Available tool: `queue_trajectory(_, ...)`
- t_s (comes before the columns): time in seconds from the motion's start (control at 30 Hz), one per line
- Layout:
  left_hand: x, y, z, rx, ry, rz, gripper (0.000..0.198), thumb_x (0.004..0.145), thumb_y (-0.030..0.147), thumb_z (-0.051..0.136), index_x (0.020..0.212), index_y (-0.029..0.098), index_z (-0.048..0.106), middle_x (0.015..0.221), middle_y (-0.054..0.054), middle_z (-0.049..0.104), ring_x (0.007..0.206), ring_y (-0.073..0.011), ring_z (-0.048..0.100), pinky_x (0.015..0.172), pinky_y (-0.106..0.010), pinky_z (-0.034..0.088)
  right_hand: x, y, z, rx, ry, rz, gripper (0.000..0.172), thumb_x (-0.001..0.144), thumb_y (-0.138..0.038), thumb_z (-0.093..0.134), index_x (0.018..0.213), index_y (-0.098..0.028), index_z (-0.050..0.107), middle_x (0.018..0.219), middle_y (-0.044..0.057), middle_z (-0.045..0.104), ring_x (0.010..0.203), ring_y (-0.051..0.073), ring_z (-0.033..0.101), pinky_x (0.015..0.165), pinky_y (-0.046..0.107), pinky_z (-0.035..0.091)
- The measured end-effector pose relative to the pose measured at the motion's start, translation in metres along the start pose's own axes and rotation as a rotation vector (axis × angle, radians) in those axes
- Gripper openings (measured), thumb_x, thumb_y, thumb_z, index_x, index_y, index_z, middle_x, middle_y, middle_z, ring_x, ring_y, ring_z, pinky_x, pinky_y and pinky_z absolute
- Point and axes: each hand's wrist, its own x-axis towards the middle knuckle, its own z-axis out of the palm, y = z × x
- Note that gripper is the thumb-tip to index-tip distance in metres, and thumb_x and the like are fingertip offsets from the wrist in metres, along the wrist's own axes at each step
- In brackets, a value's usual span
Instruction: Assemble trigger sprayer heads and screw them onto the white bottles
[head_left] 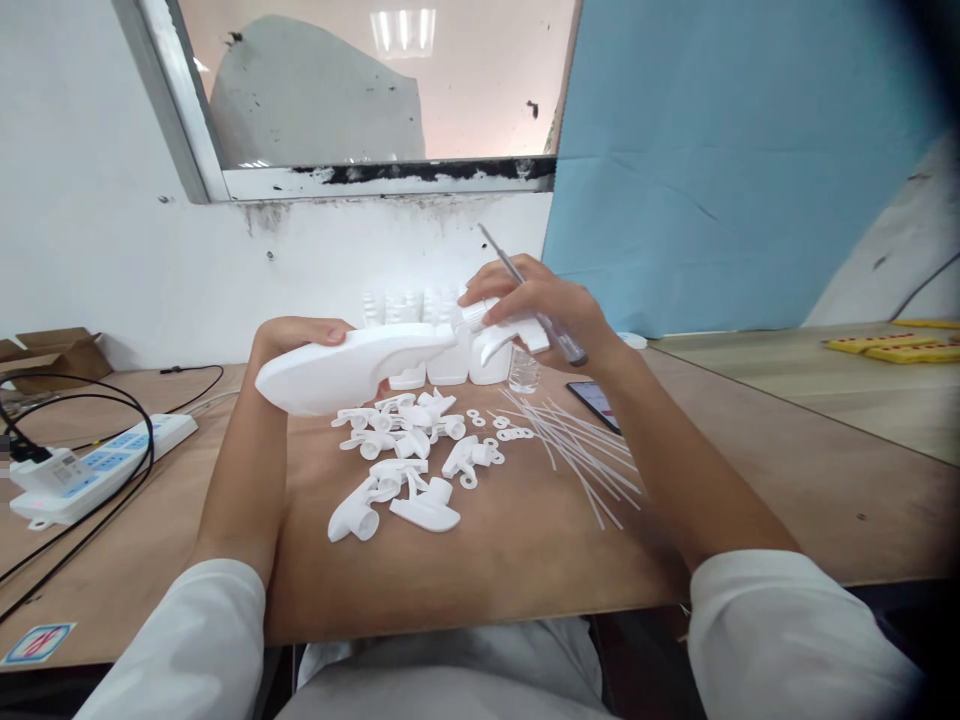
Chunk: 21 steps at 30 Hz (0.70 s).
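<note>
My left hand (311, 332) is wrapped round a white spray bottle (337, 370), which lies tilted on its side in the air with its neck toward the right. At the neck, my right hand (547, 305) grips a white trigger spray head (510, 335); whether the two are joined is hard to see. A slim grey pen-like tool (504, 255) is also tucked in the right hand, its tip pointing up and left. Below lie several loose white spray heads (409, 430), small white rings (514, 434) and thin white tubes (581, 450).
Several white bottles (448, 365) stand by the wall, beside a clear cup (523, 370). A phone (595, 403) lies right of the tubes. At left are a power strip (112, 465) with black cables and a cardboard box (60, 358). Yellow strips (900, 345) lie far right.
</note>
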Motion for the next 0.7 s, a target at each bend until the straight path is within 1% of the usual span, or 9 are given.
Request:
queue_trajectory(0.07,-0.005,-0.011,-0.001,-0.134,0.036,0.004,0.079,0.062,0.078,0.058,0.101,0.01,0.067,0.09,-0.02,0.072,0.085,-0.0365,0.067,0.057,-0.038,0.054,-0.001,-0.001,-0.007,-0.006,0.101,-0.011,0.019,0.09,-0.047,0.059,0.096,-0.028,0.06,0.116,0.003,0.068,0.112,0.028,0.06,0.099,0.056,0.046)
queue_trajectory(0.17,-0.012,-0.032,-0.013,-0.256,0.201,0.008,0.08,0.059,0.077,0.062,0.102,0.009,0.065,0.084,-0.019,0.072,0.084,-0.0363,0.066,0.058,-0.039,0.054,-0.004,-0.005,-0.02,-0.115,0.201,0.035,0.015,0.089,-0.042,0.059,0.094,-0.028,0.06,0.114,0.004,0.07,0.11,0.029,0.061,0.1,0.057,0.045)
queue_trajectory(0.27,-0.014,-0.054,-0.033,-0.302,0.354,-0.036,0.077,0.059,0.071,0.071,0.105,0.01,0.065,0.085,-0.017,0.071,0.073,-0.0321,0.065,0.054,-0.038,0.053,-0.007,-0.007,-0.03,-0.223,0.239,0.084,0.008,0.086,-0.031,0.059,0.094,-0.029,0.06,0.114,0.002,0.07,0.108,0.029,0.06,0.099,0.056,0.047)
queue_trajectory(0.33,-0.009,-0.069,-0.048,-0.306,0.474,-0.048,0.072,0.061,0.067,0.073,0.106,0.011,0.066,0.089,-0.017,0.071,0.071,-0.0313,0.065,0.052,-0.037,0.052,-0.008,-0.007,-0.033,-0.255,0.224,0.114,0.013,0.084,-0.025,0.06,0.095,-0.031,0.06,0.114,0.0,0.069,0.108,0.029,0.059,0.099,0.055,0.047)
queue_trajectory(0.43,0.01,-0.094,-0.066,-0.294,0.753,0.032,0.066,0.061,0.066,0.073,0.1,0.013,0.066,0.094,-0.016,0.069,0.083,-0.0336,0.066,0.062,-0.039,0.055,-0.009,-0.007,-0.033,-0.256,0.199,0.119,0.018,0.081,-0.022,0.062,0.096,-0.032,0.06,0.113,0.0,0.069,0.105,0.028,0.061,0.097,0.054,0.048)
queue_trajectory(0.5,0.03,-0.113,-0.073,-0.263,0.992,0.103,0.058,0.062,0.064,0.073,0.095,0.017,0.063,0.1,-0.013,0.068,0.096,-0.0319,0.064,0.073,-0.037,0.055,-0.008,-0.006,-0.032,-0.24,0.181,0.118,0.019,0.082,-0.021,0.062,0.097,-0.031,0.06,0.114,0.001,0.069,0.105,0.027,0.061,0.096,0.054,0.047)
queue_trajectory(0.53,0.04,-0.122,-0.075,-0.247,1.091,0.096,0.056,0.062,0.061,0.073,0.096,0.019,0.059,0.106,-0.01,0.066,0.102,-0.0302,0.063,0.078,-0.037,0.055,-0.008,-0.006,-0.031,-0.23,0.168,0.112,0.019,0.082,-0.021,0.062,0.098,-0.03,0.059,0.115,0.002,0.069,0.105,0.027,0.061,0.096,0.054,0.047)
queue_trajectory(0.6,0.059,-0.142,-0.075,-0.235,1.204,0.05,0.059,0.06,0.054,0.077,0.103,0.023,0.051,0.12,-0.008,0.061,0.113,-0.0284,0.059,0.085,-0.039,0.053,-0.008,-0.005,-0.029,-0.21,0.139,0.098,0.02,0.082,-0.023,0.062,0.1,-0.03,0.059,0.115,0.003,0.069,0.105,0.028,0.061,0.095,0.054,0.047)
queue_trajectory(0.7,0.081,-0.168,-0.069,-0.227,1.321,-0.038,0.074,0.054,0.046,0.083,0.11,0.025,0.039,0.135,-0.012,0.05,0.121,-0.0297,0.054,0.088,-0.043,0.052,-0.01,-0.005,-0.029,-0.201,0.1,0.128,0.02,0.082,-0.028,0.063,0.101,-0.031,0.058,0.116,0.001,0.068,0.106,0.028,0.061,0.093,0.054,0.048)
